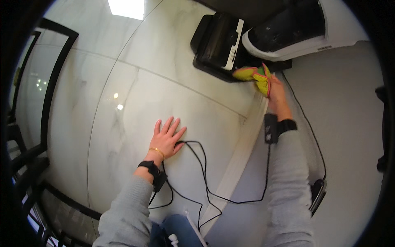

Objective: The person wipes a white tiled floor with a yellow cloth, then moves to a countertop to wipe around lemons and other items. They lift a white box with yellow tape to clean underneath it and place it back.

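Note:
My left hand (166, 140) lies flat on the pale marble-look tiled floor (148, 102), fingers spread, holding nothing. A gold bracelet and a black strap with a small box are on that wrist. At upper right, my right hand (276, 89) grips a yellow-green cloth (261, 80) with pink edging. The cloth lies at the near edge of the black base of a machine (219, 46), beside a white baseboard (243, 154). A black device (271, 128) is strapped to my right wrist. The fingers under the cloth are partly hidden.
A white and black appliance (287, 34) stands at upper right, against the grey wall (345, 123). Black cables (205, 173) loop between my arms. Another cord (304, 114) runs down to a dark device (318, 191) right of my sleeve. Black metal frames (51, 86) stand at left.

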The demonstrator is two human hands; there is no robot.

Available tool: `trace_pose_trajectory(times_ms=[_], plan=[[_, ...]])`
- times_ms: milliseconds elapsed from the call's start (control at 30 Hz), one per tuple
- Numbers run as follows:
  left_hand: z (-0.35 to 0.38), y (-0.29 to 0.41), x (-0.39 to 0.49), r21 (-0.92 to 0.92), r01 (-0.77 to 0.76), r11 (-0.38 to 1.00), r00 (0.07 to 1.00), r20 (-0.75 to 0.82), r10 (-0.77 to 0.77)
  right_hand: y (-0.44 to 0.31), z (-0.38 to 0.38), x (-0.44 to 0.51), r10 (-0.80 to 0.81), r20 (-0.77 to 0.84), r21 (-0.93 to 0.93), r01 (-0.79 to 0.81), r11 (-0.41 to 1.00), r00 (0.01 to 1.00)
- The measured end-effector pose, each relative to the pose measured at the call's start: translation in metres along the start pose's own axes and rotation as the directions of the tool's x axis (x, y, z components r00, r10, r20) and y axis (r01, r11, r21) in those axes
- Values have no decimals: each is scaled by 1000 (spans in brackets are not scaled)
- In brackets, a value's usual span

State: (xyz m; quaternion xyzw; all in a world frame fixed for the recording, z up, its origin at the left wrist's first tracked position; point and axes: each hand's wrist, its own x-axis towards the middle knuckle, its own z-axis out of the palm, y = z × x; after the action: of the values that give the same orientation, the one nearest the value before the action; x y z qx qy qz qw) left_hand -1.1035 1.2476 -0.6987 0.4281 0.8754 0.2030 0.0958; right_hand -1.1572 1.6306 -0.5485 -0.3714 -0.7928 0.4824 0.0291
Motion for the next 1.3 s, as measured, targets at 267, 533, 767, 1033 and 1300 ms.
trace_pose_trajectory(times_ms=[267,533,767,1033,1300], plan=[[11,-2,-7,61,-73,995,993,-87,78,19,87,-215,-117,602,788,-611,-72,790],[-84,67,-59,-190,300,935,928,287,-239,12,52,-341,-176,525,847,-531,12,833],[-193,139,-89,-580,243,778,955,1,-297,-21,13,-413,-11,683,614,-566,550,730],[-308,192,-123,-572,124,811,976,218,4,-93,7,-447,-52,789,399,-445,801,612],[-415,206,-93,-252,41,967,917,394,63,-150,9,-432,-294,806,579,-579,575,514]])
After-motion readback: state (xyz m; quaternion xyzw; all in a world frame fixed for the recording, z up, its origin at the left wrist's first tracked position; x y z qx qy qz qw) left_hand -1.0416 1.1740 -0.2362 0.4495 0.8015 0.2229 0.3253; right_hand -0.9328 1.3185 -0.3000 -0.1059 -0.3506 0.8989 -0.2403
